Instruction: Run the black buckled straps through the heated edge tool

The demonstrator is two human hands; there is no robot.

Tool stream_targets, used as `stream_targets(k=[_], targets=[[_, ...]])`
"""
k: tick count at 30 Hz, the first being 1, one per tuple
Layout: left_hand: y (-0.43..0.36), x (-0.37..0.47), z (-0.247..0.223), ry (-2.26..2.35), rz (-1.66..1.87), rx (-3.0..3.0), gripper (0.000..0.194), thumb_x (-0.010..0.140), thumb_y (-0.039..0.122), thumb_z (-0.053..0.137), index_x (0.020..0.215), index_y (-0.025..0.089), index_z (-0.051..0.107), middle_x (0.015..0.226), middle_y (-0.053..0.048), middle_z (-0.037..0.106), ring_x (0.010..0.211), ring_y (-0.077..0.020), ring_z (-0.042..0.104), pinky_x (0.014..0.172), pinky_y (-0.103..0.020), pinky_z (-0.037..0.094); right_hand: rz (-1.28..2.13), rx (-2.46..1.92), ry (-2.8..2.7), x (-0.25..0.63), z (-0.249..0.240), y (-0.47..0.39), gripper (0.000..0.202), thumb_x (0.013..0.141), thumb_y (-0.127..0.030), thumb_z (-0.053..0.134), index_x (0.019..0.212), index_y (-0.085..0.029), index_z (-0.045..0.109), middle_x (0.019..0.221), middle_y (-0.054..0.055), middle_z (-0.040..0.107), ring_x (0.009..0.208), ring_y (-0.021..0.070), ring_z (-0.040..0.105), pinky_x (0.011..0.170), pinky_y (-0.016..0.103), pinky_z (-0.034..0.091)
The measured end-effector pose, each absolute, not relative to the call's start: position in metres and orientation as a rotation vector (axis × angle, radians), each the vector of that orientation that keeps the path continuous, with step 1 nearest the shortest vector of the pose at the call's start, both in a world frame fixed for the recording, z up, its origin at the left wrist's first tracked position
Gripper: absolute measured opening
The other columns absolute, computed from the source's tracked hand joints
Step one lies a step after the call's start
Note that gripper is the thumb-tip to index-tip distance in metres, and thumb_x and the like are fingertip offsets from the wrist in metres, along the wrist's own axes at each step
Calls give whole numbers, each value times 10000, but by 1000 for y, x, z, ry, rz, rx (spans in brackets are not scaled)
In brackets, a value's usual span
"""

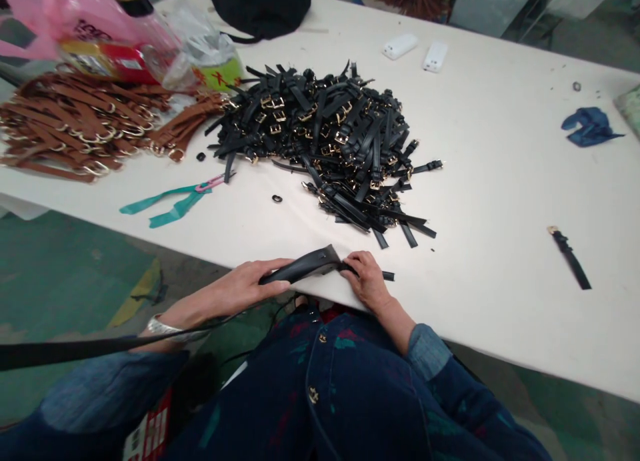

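My left hand (243, 286) is closed around a wide black strap (307, 264) at the table's front edge. From that hand the strap trails down to the left, across my forearm. My right hand (369, 282) pinches a narrower black strip (389, 275) where it meets the end of the wide strap. The strip's tip sticks out to the right of my fingers, which hide the joint itself. Just beyond my hands lies a pile of short black buckle straps (360, 137) with gold buckles.
Brown straps with metal rings (75, 121) lie at the left, near a bottle (120, 61). Snips with teal-wrapped handles (175, 201) lie in front of them. One buckle strap (570, 259) and a blue cloth (590, 126) are at the right. White devices (435, 56) sit farther back.
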State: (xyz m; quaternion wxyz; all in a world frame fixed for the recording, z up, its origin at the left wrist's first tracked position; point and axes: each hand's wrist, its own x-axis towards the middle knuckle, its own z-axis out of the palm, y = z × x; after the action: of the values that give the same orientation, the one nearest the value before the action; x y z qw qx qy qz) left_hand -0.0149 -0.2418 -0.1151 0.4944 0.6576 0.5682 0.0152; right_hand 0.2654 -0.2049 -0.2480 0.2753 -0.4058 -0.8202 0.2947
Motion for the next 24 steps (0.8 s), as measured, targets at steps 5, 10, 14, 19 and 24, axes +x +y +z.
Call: stream_targets(k=[5,10,14,19,24], targets=[[-250,-26,-104,1455,-7,1535,555,873,532,475,1354,256,498,1278,-10,626,1101,-268,596,951,-310,446,825,-1079,-2202,266,-244,-204,194,888,-244,564,1044,-209,674,985,104,611,953,248,546,843,425,484],[-249,-28,-108,1329,-35,1602,546,885,504,486,1370,253,485,1316,-29,600,1162,-251,563,1000,-306,415,846,-1081,-2181,266,-244,-205,200,882,-238,563,1046,-209,673,989,103,614,955,246,545,840,432,486],[-242,-22,-126,1323,-1,1690,598,885,557,472,1402,259,443,1323,-51,594,1150,-270,569,1009,-343,404,849,-1093,-2180,266,-245,-206,202,870,-213,564,1044,-222,667,993,90,623,963,237,554,855,429,491],[-236,-30,-137,1224,91,1686,604,889,568,453,1408,261,430,1298,-38,613,1117,-254,591,960,-316,434,807,-1142,-2182,265,-241,-208,212,853,-224,588,1055,-217,654,1021,99,620,971,234,568,852,426,508],[-240,-60,-137,1200,110,1684,587,876,601,452,1379,300,466,1298,-3,616,1129,-266,594,953,-310,433,772,-1142,-2176,263,-238,-211,223,842,-238,601,1059,-219,650,1019,99,627,968,234,582,854,432,514]])
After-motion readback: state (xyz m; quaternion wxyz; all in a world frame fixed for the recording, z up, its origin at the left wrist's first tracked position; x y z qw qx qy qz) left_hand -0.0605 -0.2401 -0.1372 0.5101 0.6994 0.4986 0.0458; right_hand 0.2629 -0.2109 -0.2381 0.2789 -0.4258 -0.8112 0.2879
